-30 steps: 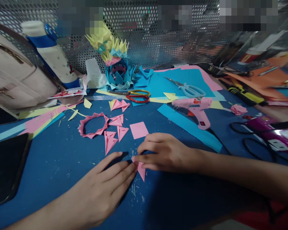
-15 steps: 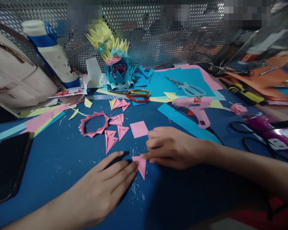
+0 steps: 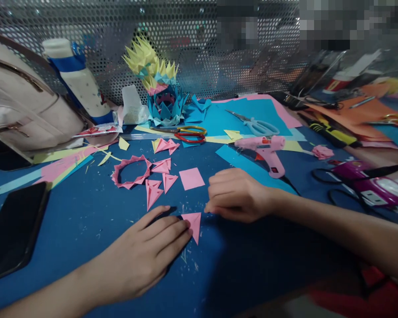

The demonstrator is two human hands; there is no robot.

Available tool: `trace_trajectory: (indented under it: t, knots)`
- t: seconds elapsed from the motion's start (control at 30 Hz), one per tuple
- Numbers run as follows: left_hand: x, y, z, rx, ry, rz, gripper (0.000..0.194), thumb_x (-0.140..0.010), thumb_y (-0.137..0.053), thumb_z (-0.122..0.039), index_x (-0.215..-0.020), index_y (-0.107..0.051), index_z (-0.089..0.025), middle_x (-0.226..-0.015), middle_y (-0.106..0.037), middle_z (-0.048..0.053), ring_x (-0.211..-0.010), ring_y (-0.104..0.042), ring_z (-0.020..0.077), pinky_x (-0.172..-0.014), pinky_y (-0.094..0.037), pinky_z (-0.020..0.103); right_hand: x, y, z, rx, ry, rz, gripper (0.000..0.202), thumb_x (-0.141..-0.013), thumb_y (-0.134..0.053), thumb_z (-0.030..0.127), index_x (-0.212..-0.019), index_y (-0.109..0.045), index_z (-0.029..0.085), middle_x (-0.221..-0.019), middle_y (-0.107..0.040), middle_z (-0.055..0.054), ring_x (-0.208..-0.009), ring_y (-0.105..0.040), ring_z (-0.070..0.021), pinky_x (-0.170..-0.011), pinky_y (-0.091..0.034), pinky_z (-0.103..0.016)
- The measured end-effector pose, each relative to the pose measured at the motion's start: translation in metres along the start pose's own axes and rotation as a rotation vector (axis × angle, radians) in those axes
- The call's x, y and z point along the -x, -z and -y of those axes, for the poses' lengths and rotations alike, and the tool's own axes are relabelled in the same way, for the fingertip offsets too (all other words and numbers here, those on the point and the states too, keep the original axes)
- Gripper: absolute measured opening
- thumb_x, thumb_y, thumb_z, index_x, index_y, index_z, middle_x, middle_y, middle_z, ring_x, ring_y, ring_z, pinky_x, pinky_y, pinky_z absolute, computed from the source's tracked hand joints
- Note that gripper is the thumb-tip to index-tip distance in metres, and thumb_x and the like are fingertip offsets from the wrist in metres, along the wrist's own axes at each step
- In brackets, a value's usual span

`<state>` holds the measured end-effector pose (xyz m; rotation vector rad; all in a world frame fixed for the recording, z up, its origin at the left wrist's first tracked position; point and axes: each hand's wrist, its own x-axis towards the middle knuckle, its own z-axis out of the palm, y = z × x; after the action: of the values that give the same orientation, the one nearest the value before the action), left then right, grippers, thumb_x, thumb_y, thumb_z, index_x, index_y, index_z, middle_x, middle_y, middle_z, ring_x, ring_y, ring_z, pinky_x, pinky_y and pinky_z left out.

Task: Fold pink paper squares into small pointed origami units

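Note:
My left hand (image 3: 146,256) lies spread on the blue table, its fingertips resting on the left side of a folded pink paper triangle (image 3: 195,225). Just right of the triangle, my right hand (image 3: 237,196) hovers with its fingers curled in and seems to hold nothing. A flat pink paper square (image 3: 191,178) sits above the triangle. To its left are several folded pink pieces (image 3: 153,192) and a pink zigzag ring (image 3: 131,172) of folded paper.
Behind are a pink glue gun (image 3: 267,148), red-and-yellow scissors (image 3: 190,134), blue scissors (image 3: 260,126) and a blue-and-yellow paper model (image 3: 166,104). A phone (image 3: 16,227) lies left, a bottle (image 3: 79,84) and bag (image 3: 23,97) behind it. A purple device (image 3: 368,185) sits right.
My right hand has come off the pink triangle, moving slightly right and up, its fingers more curled. My left hand stays on the paper. The camera view has shifted slightly.

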<state>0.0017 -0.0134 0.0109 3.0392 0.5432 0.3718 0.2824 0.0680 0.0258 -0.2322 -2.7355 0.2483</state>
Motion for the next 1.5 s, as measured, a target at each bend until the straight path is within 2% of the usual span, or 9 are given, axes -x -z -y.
trace_trajectory:
  t: [0.2, 0.3, 0.4, 0.53, 0.67, 0.9, 1.07, 1.23, 1.5]
  knots:
    - [0.0, 0.0, -0.001, 0.034, -0.004, 0.017, 0.044, -0.097, -0.042, -0.01, -0.14, -0.05, -0.005, -0.134, -0.061, 0.01, -0.124, -0.051, 0.0257, -0.123, -0.013, 0.046, -0.001, -0.009, 0.005, 0.014, 0.096, -0.005, 0.032, -0.106, -0.039, 0.031, -0.101, -0.068, 0.019, -0.071, -0.061, -0.001, -0.065, -0.046, -0.0154, -0.06, -0.029, -0.032]
    - [-0.001, 0.0, -0.001, 0.048, 0.015, 0.032, 0.047, -0.095, -0.041, -0.008, -0.142, -0.048, -0.007, -0.141, -0.056, 0.011, -0.127, -0.046, 0.0269, -0.121, -0.015, 0.047, -0.001, -0.013, 0.005, 0.075, 0.001, 0.028, 0.03, -0.105, -0.042, 0.032, -0.11, -0.068, 0.018, -0.077, -0.063, -0.002, -0.069, -0.049, -0.0151, -0.061, -0.031, -0.031]
    - [-0.002, 0.001, -0.001, 0.115, 0.101, 0.056, 0.048, -0.093, -0.041, -0.008, -0.14, -0.05, -0.014, -0.149, -0.046, 0.012, -0.126, -0.043, 0.0308, -0.113, -0.028, 0.052, -0.002, -0.015, 0.006, 0.03, -0.115, 0.046, 0.025, -0.102, -0.052, 0.032, -0.114, -0.069, 0.018, -0.085, -0.066, -0.003, -0.077, -0.054, -0.0151, -0.065, -0.035, -0.029]
    - [-0.001, 0.004, 0.0, 0.253, 0.179, 0.09, 0.047, -0.093, -0.042, -0.006, -0.137, -0.051, -0.02, -0.151, -0.041, 0.01, -0.126, -0.039, 0.0321, -0.105, -0.037, 0.052, -0.004, -0.016, 0.008, -0.18, -0.246, 0.036, 0.021, -0.096, -0.064, 0.034, -0.11, -0.069, 0.019, -0.088, -0.067, -0.003, -0.083, -0.058, -0.0141, -0.071, -0.04, -0.025]
    - [-0.004, 0.008, 0.0, 0.443, 0.274, 0.071, 0.043, -0.094, -0.043, -0.005, -0.131, -0.053, -0.025, -0.149, -0.04, 0.006, -0.13, -0.037, 0.0256, -0.107, -0.038, 0.044, -0.006, -0.016, 0.009, -0.321, -0.366, 0.098, 0.023, -0.088, -0.074, 0.031, -0.108, -0.068, 0.021, -0.086, -0.064, 0.0, -0.085, -0.059, -0.0131, -0.072, -0.04, -0.023]
    - [-0.018, 0.013, 0.008, 0.749, 0.446, 0.027, 0.027, -0.092, -0.052, -0.008, -0.107, -0.062, -0.028, -0.128, -0.054, 0.001, -0.124, -0.047, 0.0181, -0.108, -0.036, 0.035, -0.013, -0.014, 0.011, -0.415, -0.507, 0.144, 0.015, -0.082, -0.077, 0.019, -0.095, -0.069, 0.02, -0.083, -0.063, 0.002, -0.083, -0.058, -0.0122, -0.073, -0.039, -0.022]
    - [-0.02, 0.007, 0.01, 0.76, 0.463, -0.033, 0.025, -0.093, -0.055, -0.012, -0.112, -0.058, -0.027, -0.116, -0.061, 0.001, -0.112, -0.054, 0.0183, -0.098, -0.04, 0.034, -0.013, -0.016, 0.014, -0.433, -0.482, 0.131, 0.012, -0.083, -0.074, 0.014, -0.092, -0.069, 0.02, -0.08, -0.062, 0.003, -0.08, -0.057, -0.0115, -0.073, -0.038, -0.023]
    - [-0.022, -0.003, 0.008, 0.699, 0.517, -0.08, 0.018, -0.094, -0.064, -0.018, -0.109, -0.058, -0.024, -0.108, -0.063, 0.001, -0.103, -0.055, 0.0197, -0.09, -0.041, 0.034, -0.013, -0.022, 0.02, -0.384, -0.447, 0.078, 0.008, -0.09, -0.068, 0.025, -0.095, -0.067, 0.019, -0.082, -0.06, 0.002, -0.081, -0.056, -0.012, -0.074, -0.037, -0.025]
    - [-0.024, -0.006, 0.007, 0.68, 0.508, -0.108, 0.016, -0.091, -0.068, -0.015, -0.101, -0.059, -0.023, -0.096, -0.063, -0.001, -0.093, -0.055, 0.0185, -0.084, -0.039, 0.032, -0.015, -0.03, 0.027, -0.349, -0.46, 0.071, 0.027, -0.071, -0.085, 0.023, -0.084, -0.061, 0.018, -0.081, -0.06, 0.004, -0.078, -0.055, -0.0126, -0.071, -0.035, -0.025]
